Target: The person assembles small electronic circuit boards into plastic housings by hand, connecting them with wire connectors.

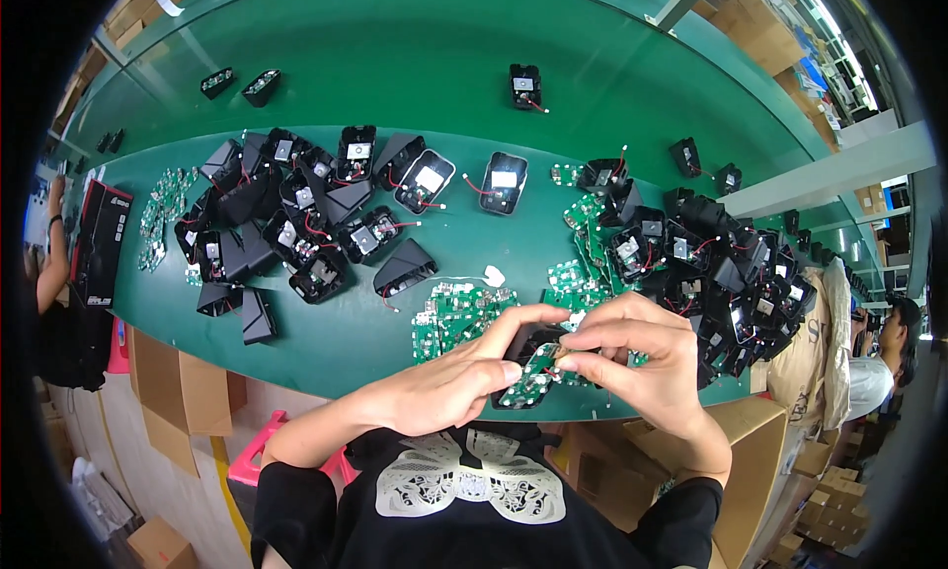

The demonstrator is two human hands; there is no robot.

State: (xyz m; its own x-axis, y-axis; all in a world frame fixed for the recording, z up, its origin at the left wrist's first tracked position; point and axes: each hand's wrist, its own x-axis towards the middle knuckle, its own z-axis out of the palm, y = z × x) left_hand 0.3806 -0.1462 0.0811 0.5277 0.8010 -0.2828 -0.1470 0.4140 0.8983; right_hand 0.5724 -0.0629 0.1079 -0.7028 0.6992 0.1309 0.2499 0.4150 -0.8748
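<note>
At the table's near edge, my left hand (434,386) grips a small black plastic casing (523,344), its index finger stretched along the far side and its thumb on the near left. A green circuit board (538,377) lies tilted at the casing's opening. My right hand (647,362) is closed in a pinch at the board's upper right, by a bit of red wire; the fingertips hide what is between them. Just beyond my left hand is a pile of loose green circuit boards (459,317). More boards (583,273) lie beyond my right hand.
Black casings with red wires are heaped on the left (247,194) and right (750,273) of the green table (474,243). A black box (104,238) stands at the far left. Cardboard boxes (183,391) and a pink stool (262,451) are below the edge. Other people are at both sides.
</note>
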